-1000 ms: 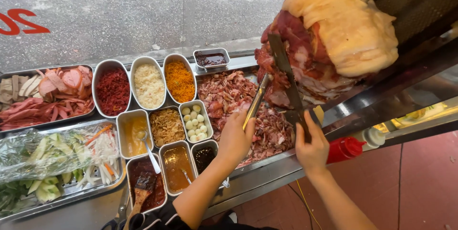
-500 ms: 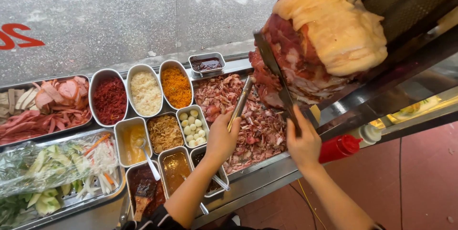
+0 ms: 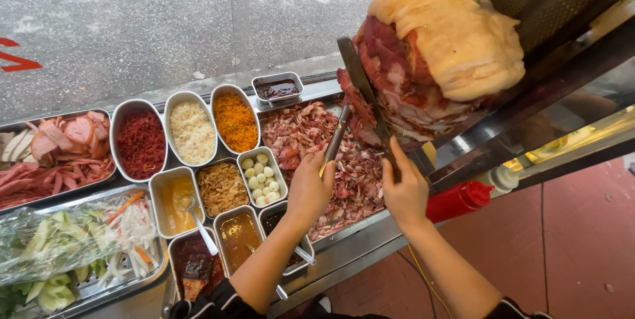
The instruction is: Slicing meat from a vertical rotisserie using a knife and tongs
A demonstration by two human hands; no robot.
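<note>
A large cone of stacked meat [image 3: 436,54] stands on a vertical spit at the upper right, pale on top and red lower down. My right hand [image 3: 405,190] grips the handle of a long dark knife [image 3: 364,87] whose blade lies against the meat's left side. My left hand [image 3: 309,187] holds metal tongs [image 3: 336,139] that point up toward the meat's lower edge. Below both hands a steel tray [image 3: 360,226] holds a heap of shaved meat pieces [image 3: 301,134].
Left of the tray stand several steel tubs: red shreds [image 3: 139,142], white shreds [image 3: 192,132], orange shreds [image 3: 234,120], small eggs [image 3: 259,177], sauces [image 3: 241,237]. Sliced cold cuts [image 3: 53,154] and wrapped vegetables [image 3: 66,243] lie far left. A red squeeze bottle [image 3: 456,200] lies right.
The knife blade has moved up along the meat's left side. My left hand with the tongs has shifted slightly right, closer to the meat's lower edge.
</note>
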